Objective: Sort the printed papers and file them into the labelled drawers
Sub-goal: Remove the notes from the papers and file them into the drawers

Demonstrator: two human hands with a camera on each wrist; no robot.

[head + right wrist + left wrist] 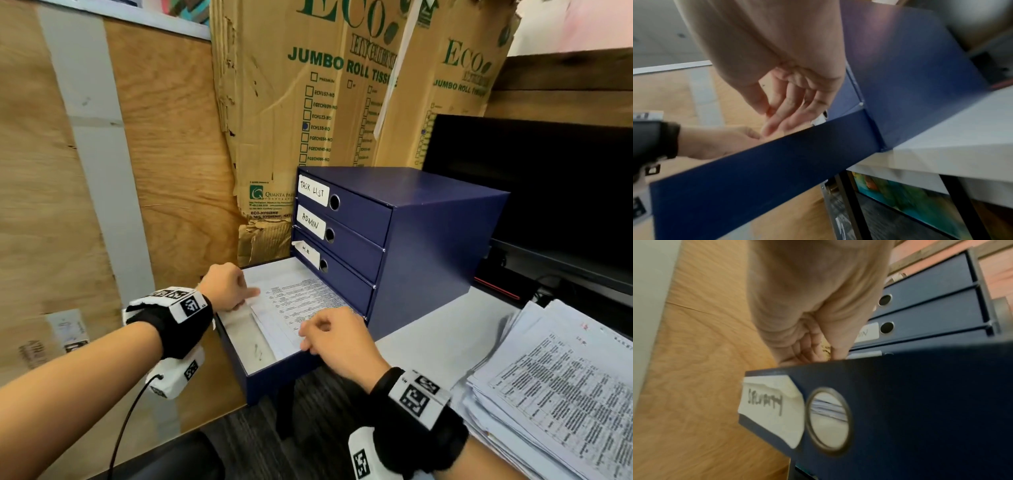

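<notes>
A blue drawer unit (428,219) stands on the white desk (431,339), its upper drawers labelled TASK LIST, ADMIN and H.R. Its bottom drawer (274,373) is pulled out; the left wrist view shows its handwritten label (766,405). Printed papers (294,301) lie inside. My left hand (248,299) is at the papers' left edge, fingers curled and thumb on top, pinching it; the left hand (818,352) reaches down behind the drawer front. My right hand (308,339) hangs over the drawer's near right rim, and its fingers (785,113) are straight, pointing down onto the sheets.
A thick stack of printed sheets (555,383) lies on the desk at the right. A dark monitor (548,192) stands behind the unit. Cardboard boxes (308,85) lean on the plywood wall (171,154). The open drawer overhangs the desk edge above dark floor.
</notes>
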